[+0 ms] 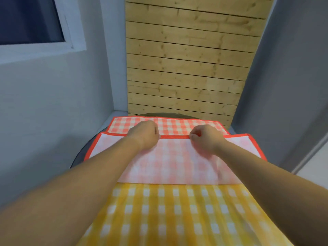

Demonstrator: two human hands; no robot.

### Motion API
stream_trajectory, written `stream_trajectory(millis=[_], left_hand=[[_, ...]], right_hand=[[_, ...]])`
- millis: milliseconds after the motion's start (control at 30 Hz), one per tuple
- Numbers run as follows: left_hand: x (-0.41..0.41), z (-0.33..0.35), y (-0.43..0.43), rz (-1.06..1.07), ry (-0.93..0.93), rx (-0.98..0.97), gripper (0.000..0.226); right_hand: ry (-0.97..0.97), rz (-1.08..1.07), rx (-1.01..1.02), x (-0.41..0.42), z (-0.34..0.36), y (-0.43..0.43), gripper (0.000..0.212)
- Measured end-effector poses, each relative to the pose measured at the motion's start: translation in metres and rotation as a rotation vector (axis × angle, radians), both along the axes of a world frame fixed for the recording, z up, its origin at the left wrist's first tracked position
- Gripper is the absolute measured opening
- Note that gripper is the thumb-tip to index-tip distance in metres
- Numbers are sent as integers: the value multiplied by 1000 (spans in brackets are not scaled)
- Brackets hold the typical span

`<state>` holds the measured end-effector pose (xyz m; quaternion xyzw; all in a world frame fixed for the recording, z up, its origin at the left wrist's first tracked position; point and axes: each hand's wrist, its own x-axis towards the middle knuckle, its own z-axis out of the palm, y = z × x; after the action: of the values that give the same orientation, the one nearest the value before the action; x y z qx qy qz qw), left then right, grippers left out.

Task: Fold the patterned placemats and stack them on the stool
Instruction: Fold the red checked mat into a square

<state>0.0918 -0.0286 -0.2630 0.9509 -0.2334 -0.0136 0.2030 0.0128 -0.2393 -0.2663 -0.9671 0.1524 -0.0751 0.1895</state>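
While the left hand [144, 134] grips the red placemat [177, 162], the right hand [204, 139] apparently pinches it.

Pale wooden plank panel [191, 55] between grey walls [44, 103], window [30, 20] upper left.

Red gingham placemat [168, 126]: red-and-white check on the upper face, bound all round in a solid orange-red border. The folded-over flap shows the reverse, the same check washed out to pale pink and white. The border I pinch in my left grip [143, 134] and my right grip [204, 139] is full red. Yellow gingham placemat [177, 210], nearest me: golden yellow crossed with white squares. Stool [84, 151]: dark, near-black seat. Plank wall [186, 59]: pale honey wood with brown knots and dark seams. Side wall [44, 112]: flat blue-grey. Window frame [74, 32]: white, around a dark navy pane [26, 18].
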Motion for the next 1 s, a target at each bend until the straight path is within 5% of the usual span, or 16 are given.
stream_trajectory(millis=[433,1000], left_hand=[[2,-60,-7,59,-196,-100,14],[9,-61,-3,121,-100,-231,10]], right_hand=[[-121,126,-58,28,-53,-27,13],[-107,99,104,117,-24,-45,16]])
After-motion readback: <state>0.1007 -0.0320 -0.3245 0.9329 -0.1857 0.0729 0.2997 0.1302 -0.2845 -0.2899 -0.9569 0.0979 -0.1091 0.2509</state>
